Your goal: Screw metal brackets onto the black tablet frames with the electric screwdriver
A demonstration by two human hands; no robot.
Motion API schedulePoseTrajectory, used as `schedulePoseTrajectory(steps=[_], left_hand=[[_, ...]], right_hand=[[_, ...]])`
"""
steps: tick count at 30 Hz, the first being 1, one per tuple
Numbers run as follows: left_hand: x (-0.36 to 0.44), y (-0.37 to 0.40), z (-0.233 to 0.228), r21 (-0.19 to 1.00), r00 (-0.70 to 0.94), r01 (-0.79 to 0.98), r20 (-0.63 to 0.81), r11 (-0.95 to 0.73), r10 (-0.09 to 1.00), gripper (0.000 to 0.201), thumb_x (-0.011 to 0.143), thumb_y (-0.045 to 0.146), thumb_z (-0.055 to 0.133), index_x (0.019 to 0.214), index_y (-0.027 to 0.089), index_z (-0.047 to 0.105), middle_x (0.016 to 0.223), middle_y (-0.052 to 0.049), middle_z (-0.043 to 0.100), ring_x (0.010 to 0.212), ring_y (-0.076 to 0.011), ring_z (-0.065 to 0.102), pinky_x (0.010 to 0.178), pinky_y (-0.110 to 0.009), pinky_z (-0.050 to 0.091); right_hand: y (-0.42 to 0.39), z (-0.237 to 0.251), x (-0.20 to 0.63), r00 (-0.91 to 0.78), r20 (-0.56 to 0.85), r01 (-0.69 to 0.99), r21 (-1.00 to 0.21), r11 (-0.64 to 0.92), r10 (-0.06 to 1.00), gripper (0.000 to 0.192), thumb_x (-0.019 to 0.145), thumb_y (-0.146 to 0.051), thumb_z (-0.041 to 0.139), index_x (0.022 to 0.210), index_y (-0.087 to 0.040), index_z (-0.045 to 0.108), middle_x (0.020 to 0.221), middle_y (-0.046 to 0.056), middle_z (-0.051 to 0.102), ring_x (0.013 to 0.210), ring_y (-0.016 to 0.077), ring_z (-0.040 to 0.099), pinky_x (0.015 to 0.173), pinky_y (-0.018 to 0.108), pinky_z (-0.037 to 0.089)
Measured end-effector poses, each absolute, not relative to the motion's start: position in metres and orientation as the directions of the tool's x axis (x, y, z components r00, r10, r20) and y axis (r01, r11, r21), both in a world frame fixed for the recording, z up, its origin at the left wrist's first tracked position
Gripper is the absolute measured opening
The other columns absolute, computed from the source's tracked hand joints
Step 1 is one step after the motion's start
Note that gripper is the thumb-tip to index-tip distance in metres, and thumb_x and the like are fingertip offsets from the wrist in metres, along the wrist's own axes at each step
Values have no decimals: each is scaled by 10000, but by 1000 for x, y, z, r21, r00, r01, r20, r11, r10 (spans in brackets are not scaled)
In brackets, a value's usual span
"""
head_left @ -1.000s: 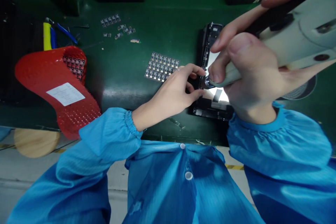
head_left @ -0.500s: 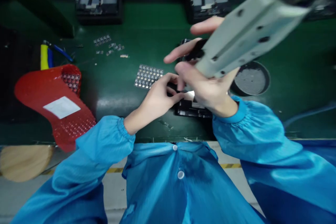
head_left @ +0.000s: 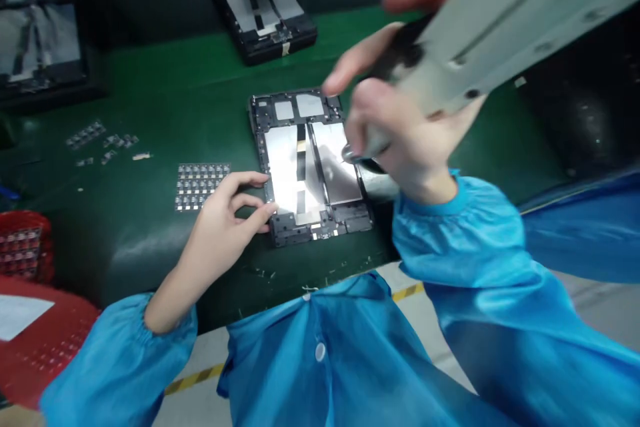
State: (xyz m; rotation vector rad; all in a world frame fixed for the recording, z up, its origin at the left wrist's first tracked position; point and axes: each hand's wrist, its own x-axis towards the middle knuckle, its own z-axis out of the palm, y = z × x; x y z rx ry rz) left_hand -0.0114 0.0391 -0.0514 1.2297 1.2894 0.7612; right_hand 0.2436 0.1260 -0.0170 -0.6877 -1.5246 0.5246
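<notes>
Fingers (head_left: 260, 212) of left hand (head_left: 223, 223) touch flat, metal-backed tablet frame (head_left: 305, 167)

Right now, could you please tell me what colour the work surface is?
The mat is dark green, clearest in the head view.

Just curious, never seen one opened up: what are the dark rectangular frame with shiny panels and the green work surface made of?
Dark rectangular frame: probably black plastic; its shiny panels look like bare metal, mirror-bright. Green work surface: seemingly a rubbery mat, dull sheen.
</notes>
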Motion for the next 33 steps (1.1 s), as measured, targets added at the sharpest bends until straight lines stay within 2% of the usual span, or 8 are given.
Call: schedulePoseTrajectory(steps=[2, 5, 10, 17, 23, 28, 31, 33], left_hand=[[-11, 40, -47, 937, 200, 244, -300, 249, 933, 374, 965, 351, 927, 1274, 263, 735, 1480, -60, 656, 1014, -173, 747, 698, -258, 789], [-9, 44, -37, 906, 243, 330, -353, 265, 904, 445, 993, 388, 905, 1391, 287, 734, 1528, -76, 627, 1044, -203, 772, 728, -308, 813], [-8, 58, -28, 837, 339, 490, -440, 243, 832, 529, 1028, 469, 884, 1528, 377, 737, 1505, -84, 633, 1121, -265, 813, 797, -347, 825], [-9, 60, -30, 858, 376, 486, -377, 167, 846, 378, 1052, 413, 892, 1421, 372, 819, 1421, -65, 641, 1096, -207, 798, 836, -248, 774], [-7, 57, -31, 890, 375, 423, -341, 168, 862, 339, 1030, 328, 898, 1365, 328, 848, 1368, -64, 628, 1027, -179, 789, 803, -241, 758], [-9, 56, -39, 902, 394, 411, -308, 133, 866, 338, 1039, 342, 900, 1369, 331, 830, 1391, -64, 634, 1042, -174, 786, 803, -227, 751], [-10, 57, -44, 913, 417, 398, -267, 89, 869, 353, 1048, 329, 883, 1394, 312, 815, 1399, -73, 627, 983, -152, 771, 774, -220, 740], [-9, 56, -46, 926, 435, 368, -250, 83, 865, 359, 1041, 307, 874, 1391, 280, 803, 1416, -84, 623, 964, -151, 774, 776, -237, 742]], right_hand=[[146, -30, 281, 43, 821, -24, -569, 822, 570, 497, 951, -418, 824, 1284, -159, 558, 1106, 14, 635, 734, 49, 663, 386, 173, 374], [162, -51, 317, 147, 815, -31, -562, 827, 560, 449, 955, -367, 859, 1157, -133, 534, 1005, 5, 541, 657, 56, 633, 363, 192, 325], [149, -62, 322, 213, 786, -10, -593, 805, 581, 362, 977, -310, 842, 1179, -138, 596, 1204, 30, 522, 823, 61, 713, 438, 163, 431], [145, -61, 309, 85, 851, 28, -521, 853, 518, 192, 1060, -217, 729, 1225, -124, 694, 1293, 14, 520, 892, 12, 725, 559, 84, 511], [148, -63, 314, 95, 841, -24, -532, 846, 532, 265, 1025, -194, 771, 1283, -149, 725, 1317, 3, 583, 852, 34, 733, 555, 121, 529], [151, -63, 314, -31, 855, -50, -519, 853, 518, 241, 1000, -80, 708, 1241, -87, 696, 1286, 25, 519, 781, -14, 691, 593, 93, 514], [152, -64, 314, -31, 841, -15, -540, 841, 540, 263, 992, -154, 753, 1208, -101, 612, 1163, 14, 543, 739, 7, 673, 506, 108, 473], [146, -61, 315, 17, 790, 30, -614, 789, 613, 416, 960, -297, 849, 1241, -126, 594, 1188, 31, 551, 814, 57, 711, 478, 153, 486]])
